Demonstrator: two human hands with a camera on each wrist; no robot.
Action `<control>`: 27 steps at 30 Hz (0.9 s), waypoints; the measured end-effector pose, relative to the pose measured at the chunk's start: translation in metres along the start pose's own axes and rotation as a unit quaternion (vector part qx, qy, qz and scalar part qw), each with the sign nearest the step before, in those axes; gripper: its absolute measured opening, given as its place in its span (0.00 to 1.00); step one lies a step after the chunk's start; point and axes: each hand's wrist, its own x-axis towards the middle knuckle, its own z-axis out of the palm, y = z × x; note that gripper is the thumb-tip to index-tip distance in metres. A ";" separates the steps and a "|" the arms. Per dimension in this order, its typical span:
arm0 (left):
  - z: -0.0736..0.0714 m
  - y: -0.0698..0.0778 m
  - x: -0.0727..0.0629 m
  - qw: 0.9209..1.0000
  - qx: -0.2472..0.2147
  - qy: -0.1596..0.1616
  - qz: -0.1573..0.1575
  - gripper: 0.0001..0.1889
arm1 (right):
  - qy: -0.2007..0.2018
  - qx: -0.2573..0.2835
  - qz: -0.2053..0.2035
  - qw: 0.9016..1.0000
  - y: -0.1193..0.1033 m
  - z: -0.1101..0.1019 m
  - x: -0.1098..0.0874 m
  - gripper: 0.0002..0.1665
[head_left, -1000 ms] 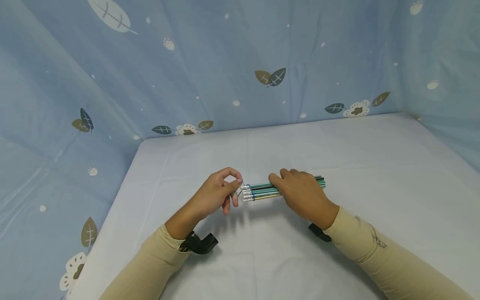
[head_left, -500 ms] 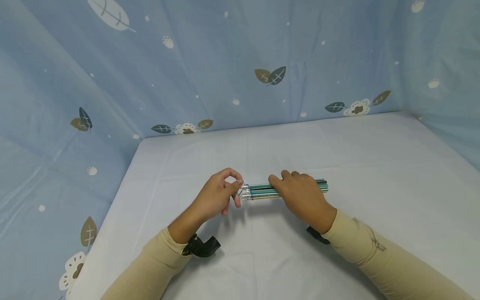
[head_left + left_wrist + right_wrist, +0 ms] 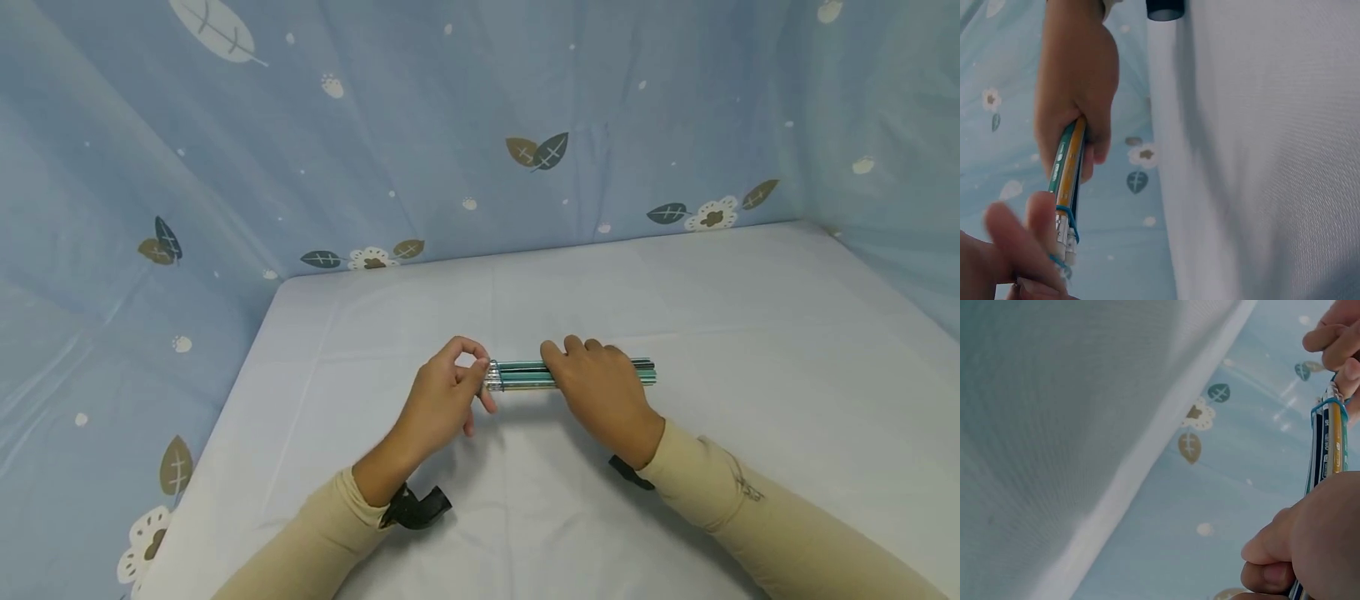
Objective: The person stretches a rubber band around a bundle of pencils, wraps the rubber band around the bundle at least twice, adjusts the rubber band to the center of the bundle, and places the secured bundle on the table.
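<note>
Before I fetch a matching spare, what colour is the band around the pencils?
Blue; the band around the pencils shows best in the right wrist view.

The pencils (image 3: 525,376) are above the sheet (image 3: 675,292), before the curtain (image 3: 450,125).

In the head view, a blue cloth (image 3: 420,108) hangs like a wall from nine o'clock, over twelve, to three. A big white leaf (image 3: 213,32) is between ten and eleven o'clock, and a brown leaf and a dark leaf (image 3: 552,152) sit together near one. One white flower (image 3: 711,214) is between two and three, and another flower (image 3: 142,543) is at eight. Little white paw prints (image 3: 332,86) dot the blue. A white sheet (image 3: 780,333), with soft creases, spreads wide around six o'clock.
</note>
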 end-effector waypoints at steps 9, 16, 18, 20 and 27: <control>0.001 0.007 -0.004 1.000 0.000 0.012 0.007 0.08 | -0.010 0.003 0.008 1.000 0.004 -0.002 0.002 0.17; 0.006 0.006 -0.006 0.999 -0.032 0.006 0.011 0.16 | -0.015 0.021 0.028 0.999 0.009 -0.001 0.001 0.17; 0.007 0.005 -0.006 0.999 -0.028 0.006 0.016 0.18 | -0.016 0.026 0.032 0.999 0.010 -0.002 0.002 0.16; 0.008 0.005 -0.006 1.000 -0.024 0.006 0.019 0.19 | -0.017 0.032 0.037 0.999 0.011 -0.002 0.003 0.16; 0.006 0.002 -0.003 0.999 -0.033 0.005 0.008 0.18 | -0.006 0.045 0.043 0.998 0.013 -0.004 0.003 0.16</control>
